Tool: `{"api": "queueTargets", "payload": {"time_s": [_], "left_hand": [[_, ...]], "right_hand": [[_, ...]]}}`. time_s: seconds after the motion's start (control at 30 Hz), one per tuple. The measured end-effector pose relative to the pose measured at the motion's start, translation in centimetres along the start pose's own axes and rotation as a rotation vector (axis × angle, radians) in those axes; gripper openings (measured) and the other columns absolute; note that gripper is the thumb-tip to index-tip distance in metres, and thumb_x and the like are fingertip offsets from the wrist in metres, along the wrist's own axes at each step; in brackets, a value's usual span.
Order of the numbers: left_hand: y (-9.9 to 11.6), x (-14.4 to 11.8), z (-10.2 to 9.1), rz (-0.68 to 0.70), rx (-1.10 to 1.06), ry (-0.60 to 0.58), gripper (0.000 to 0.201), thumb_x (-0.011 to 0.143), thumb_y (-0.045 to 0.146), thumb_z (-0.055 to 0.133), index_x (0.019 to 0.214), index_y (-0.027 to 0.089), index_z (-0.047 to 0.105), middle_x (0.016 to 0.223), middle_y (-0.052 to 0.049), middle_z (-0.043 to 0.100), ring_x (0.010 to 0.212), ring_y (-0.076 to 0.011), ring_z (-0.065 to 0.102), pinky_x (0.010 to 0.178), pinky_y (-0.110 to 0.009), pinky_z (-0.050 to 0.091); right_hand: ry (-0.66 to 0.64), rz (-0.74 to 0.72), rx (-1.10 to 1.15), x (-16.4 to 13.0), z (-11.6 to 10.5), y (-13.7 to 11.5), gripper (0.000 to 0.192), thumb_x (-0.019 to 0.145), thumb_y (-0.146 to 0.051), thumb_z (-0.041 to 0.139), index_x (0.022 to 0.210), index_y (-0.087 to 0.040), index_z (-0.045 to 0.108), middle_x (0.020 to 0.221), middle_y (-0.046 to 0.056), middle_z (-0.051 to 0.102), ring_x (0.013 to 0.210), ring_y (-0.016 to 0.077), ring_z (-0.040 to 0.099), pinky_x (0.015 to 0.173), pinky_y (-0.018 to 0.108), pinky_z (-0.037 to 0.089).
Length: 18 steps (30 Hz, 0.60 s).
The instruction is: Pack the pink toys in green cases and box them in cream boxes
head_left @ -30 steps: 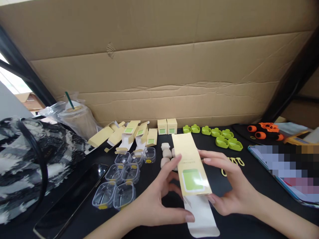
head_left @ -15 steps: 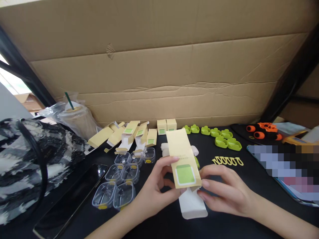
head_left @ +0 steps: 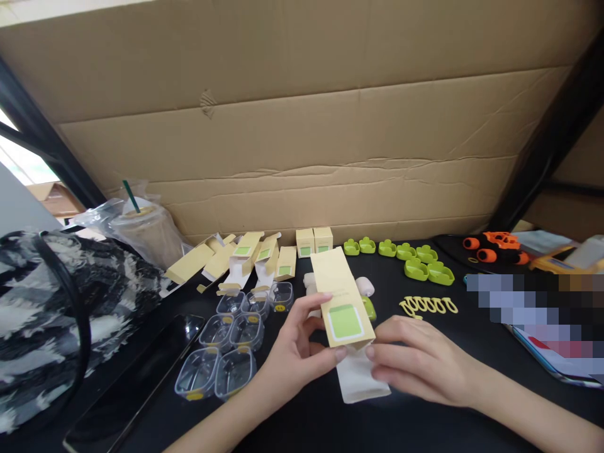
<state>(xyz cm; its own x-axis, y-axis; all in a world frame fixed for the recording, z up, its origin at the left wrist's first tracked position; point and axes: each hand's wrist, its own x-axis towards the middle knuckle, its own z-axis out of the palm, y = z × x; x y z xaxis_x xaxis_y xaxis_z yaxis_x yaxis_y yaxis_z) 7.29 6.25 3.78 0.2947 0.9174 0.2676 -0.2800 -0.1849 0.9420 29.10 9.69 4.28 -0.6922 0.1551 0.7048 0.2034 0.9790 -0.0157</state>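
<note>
A cream cardboard box (head_left: 337, 280) with a green square printed on it is held tilted in front of me. Its white inner flap (head_left: 361, 377) hangs down at the near end. My left hand (head_left: 302, 340) grips the box from the left, thumb below and fingers along the side. At the near right corner, my right hand (head_left: 419, 358) has its fingers closed at the flap; whether they pinch it is partly hidden. Behind the box, a pale rounded item (head_left: 365, 287) and a green piece (head_left: 369, 308) are partly covered.
To the left lie several clear plastic containers (head_left: 197, 371), a phone (head_left: 134, 384) and opened boxes (head_left: 191, 261). Two closed boxes (head_left: 305, 242) stand at the back. Several green trays (head_left: 416, 270), pale yellow loops (head_left: 429, 305) and an orange toy car (head_left: 500, 242) are on the right.
The box has shifted slightly left and is tipped a little differently. My right hand's fingers have moved slightly left along the near end, over the flap's edge.
</note>
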Motion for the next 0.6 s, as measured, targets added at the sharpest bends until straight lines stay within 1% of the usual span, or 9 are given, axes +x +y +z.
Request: {"api": "queueTargets", "payload": {"time_s": [0.1, 0.13, 0.2, 0.27, 0.3, 0.37, 0.47, 0.53, 0.6], "left_hand": [[0.27, 0.07, 0.08, -0.005, -0.046, 0.010, 0.050, 0.074, 0.015, 0.074, 0.114, 0.035, 0.053, 0.116, 0.000, 0.061, 0.104, -0.0170, 0.058, 0.087, -0.030, 0.050], [0.24, 0.07, 0.06, -0.009, -0.047, 0.014, 0.050, 0.073, 0.015, 0.074, 0.114, 0.035, 0.053, 0.116, 0.000, 0.061, 0.104, -0.0172, 0.058, 0.087, -0.030, 0.050], [0.07, 0.02, -0.02, -0.015, -0.042, 0.019, 0.051, 0.072, 0.015, 0.075, 0.114, 0.035, 0.054, 0.116, -0.001, 0.061, 0.104, -0.0182, 0.058, 0.085, -0.030, 0.050], [-0.17, -0.07, -0.11, -0.024, -0.029, 0.008, 0.051, 0.071, 0.017, 0.076, 0.114, 0.034, 0.053, 0.115, -0.002, 0.060, 0.105, -0.0200, 0.057, 0.082, -0.030, 0.051], [-0.25, -0.11, -0.13, -0.032, -0.025, -0.005, 0.052, 0.071, 0.018, 0.076, 0.115, 0.034, 0.053, 0.116, -0.003, 0.060, 0.106, -0.0212, 0.057, 0.080, -0.030, 0.052], [-0.31, -0.15, -0.14, -0.040, -0.029, -0.019, 0.055, 0.071, 0.021, 0.077, 0.117, 0.035, 0.052, 0.120, -0.004, 0.058, 0.107, -0.0231, 0.056, 0.078, -0.030, 0.053], [-0.11, -0.07, -0.10, -0.039, -0.039, -0.019, 0.051, 0.073, 0.026, 0.076, 0.117, 0.036, 0.053, 0.122, -0.003, 0.056, 0.107, -0.0225, 0.057, 0.084, -0.034, 0.051], [0.03, 0.00, -0.09, -0.032, -0.018, -0.010, 0.045, 0.076, 0.029, 0.073, 0.116, 0.035, 0.054, 0.118, -0.003, 0.058, 0.105, -0.0204, 0.057, 0.089, -0.035, 0.048], [0.02, 0.01, -0.13, -0.031, -0.008, -0.020, 0.042, 0.077, 0.031, 0.072, 0.115, 0.035, 0.055, 0.116, -0.003, 0.059, 0.103, -0.0194, 0.057, 0.089, -0.034, 0.048]], "right_hand": [[-0.021, -0.085, 0.006, 0.14, -0.15, 0.00, 0.031, 0.091, -0.045, 0.053, 0.108, -0.019, 0.054, 0.082, 0.004, 0.064, 0.068, 0.0152, 0.060, 0.060, 0.027, 0.049], [-0.027, -0.115, -0.006, 0.19, -0.14, -0.06, 0.031, 0.089, -0.045, 0.057, 0.106, -0.019, 0.055, 0.080, 0.004, 0.064, 0.067, 0.0154, 0.060, 0.059, 0.027, 0.048], [-0.030, -0.140, -0.028, 0.31, -0.04, -0.25, 0.020, 0.089, -0.033, 0.061, 0.103, -0.019, 0.057, 0.078, 0.003, 0.065, 0.065, 0.0145, 0.060, 0.057, 0.027, 0.047], [-0.001, -0.093, -0.011, 0.43, 0.09, -0.48, 0.007, 0.091, -0.020, 0.058, 0.098, -0.020, 0.060, 0.076, 0.001, 0.067, 0.061, 0.0128, 0.059, 0.055, 0.025, 0.046], [0.020, -0.054, 0.017, 0.47, 0.13, -0.59, 0.007, 0.092, -0.017, 0.055, 0.096, -0.020, 0.061, 0.074, 0.001, 0.067, 0.059, 0.0120, 0.058, 0.054, 0.025, 0.045], [0.053, 0.030, 0.090, 0.47, 0.14, -0.73, 0.011, 0.095, -0.019, 0.051, 0.093, -0.020, 0.062, 0.073, 0.001, 0.068, 0.059, 0.0114, 0.058, 0.053, 0.024, 0.045], [0.069, 0.101, 0.134, 0.22, 0.06, -0.70, 0.014, 0.096, -0.022, 0.051, 0.095, -0.020, 0.064, 0.076, 0.001, 0.069, 0.063, 0.0115, 0.060, 0.058, 0.024, 0.047], [0.069, 0.126, 0.115, -0.03, 0.04, -0.56, 0.011, 0.094, -0.021, 0.055, 0.097, -0.022, 0.066, 0.076, 0.001, 0.068, 0.064, 0.0115, 0.059, 0.060, 0.024, 0.047], [0.061, 0.104, 0.081, -0.23, 0.06, -0.36, 0.011, 0.091, -0.018, 0.059, 0.099, -0.021, 0.066, 0.076, 0.001, 0.066, 0.065, 0.0114, 0.058, 0.061, 0.024, 0.047]]}}
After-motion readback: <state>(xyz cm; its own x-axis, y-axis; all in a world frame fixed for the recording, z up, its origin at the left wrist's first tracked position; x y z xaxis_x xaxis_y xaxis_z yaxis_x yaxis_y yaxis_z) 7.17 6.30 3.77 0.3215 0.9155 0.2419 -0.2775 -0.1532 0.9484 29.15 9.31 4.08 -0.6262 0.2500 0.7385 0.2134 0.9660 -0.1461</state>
